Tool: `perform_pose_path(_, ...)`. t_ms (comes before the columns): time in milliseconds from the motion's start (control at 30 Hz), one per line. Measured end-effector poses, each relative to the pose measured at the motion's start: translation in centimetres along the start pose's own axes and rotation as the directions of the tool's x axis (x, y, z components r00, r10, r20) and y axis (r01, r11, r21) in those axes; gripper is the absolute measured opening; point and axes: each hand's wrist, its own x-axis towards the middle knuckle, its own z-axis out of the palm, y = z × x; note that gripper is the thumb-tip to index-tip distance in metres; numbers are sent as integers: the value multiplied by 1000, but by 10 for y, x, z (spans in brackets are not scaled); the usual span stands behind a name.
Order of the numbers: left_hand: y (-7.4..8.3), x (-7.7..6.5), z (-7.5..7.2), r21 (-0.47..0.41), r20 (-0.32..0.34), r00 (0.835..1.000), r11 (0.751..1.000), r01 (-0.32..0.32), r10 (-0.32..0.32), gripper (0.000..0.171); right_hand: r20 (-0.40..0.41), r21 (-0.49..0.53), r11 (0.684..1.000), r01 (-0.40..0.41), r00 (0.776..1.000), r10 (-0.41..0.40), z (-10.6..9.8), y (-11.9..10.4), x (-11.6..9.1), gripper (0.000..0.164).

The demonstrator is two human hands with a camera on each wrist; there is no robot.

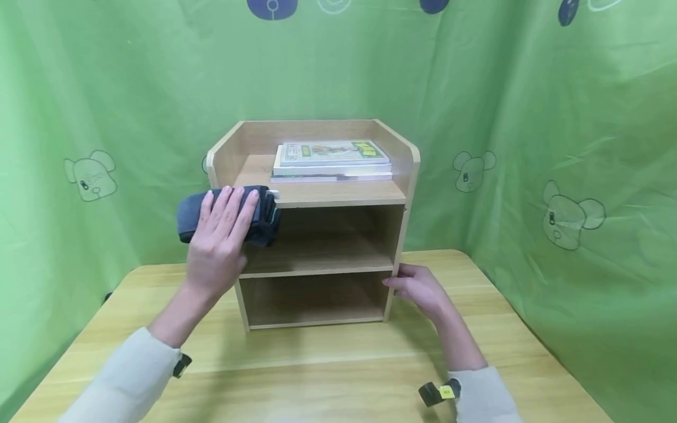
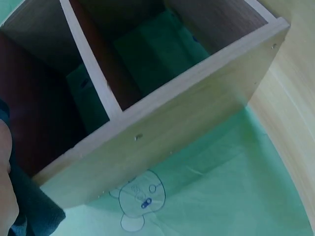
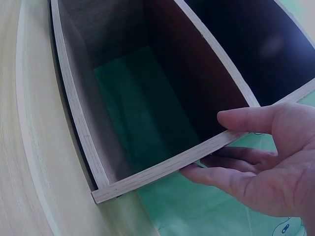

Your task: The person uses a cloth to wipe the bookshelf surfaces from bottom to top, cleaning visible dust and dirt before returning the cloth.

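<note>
A small wooden shelf unit (image 1: 317, 273) with three levels stands on the table. Over its left front edge, my left hand (image 1: 217, 249) grips a dark blue rolled cloth (image 1: 193, 214), fingers laid across the top. A small white tag sticks out at the cloth's right end. In the left wrist view, part of the cloth (image 2: 34, 206) shows at the lower left corner. My right hand (image 1: 423, 291) holds the unit's right side panel low down. The right wrist view has the thumb on the panel's inner side and the fingers (image 3: 221, 179) outside it.
A short stack of books (image 1: 333, 161) lies on the top shelf, which has raised sides and a back. Below it are two open compartments. The pale wooden table (image 1: 317, 376) has rounded far corners, and green curtains (image 1: 148, 88) hang around it.
</note>
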Motion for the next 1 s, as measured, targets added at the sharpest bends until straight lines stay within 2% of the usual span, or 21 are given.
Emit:
perform_pose_path(133, 11, 4, 9, 23, -14, 1000, 1000, 10, -9, 73, 1, 7, 1000, -5, 1000, 5, -1, 1, -1, 68)
perform_pose_path(267, 28, 16, 19, 48, 29, 1000, 999, -9, 8, 74, -5, -4, 1000, -7, 1000, 7, -2, 2, -1, 68)
perform_pose_path(533, 85, 52, 50, 51, 172, 983, 996, -69, 59, 71, -8, -3, 1000, 3, 1000, -3, -2, 0, -1, 64)
perform_pose_path(767, 131, 78, 79, 83, 183, 977, 989, -122, 105, 59, -15, 5, 999, 34, 999, -34, -1, -1, -2, 53)
perform_pose_path(1000, 160, 88, 99, 76, 226, 965, 985, -153, 133, 51, -23, 20, 997, 72, 997, -71, -2, 0, -2, 44)
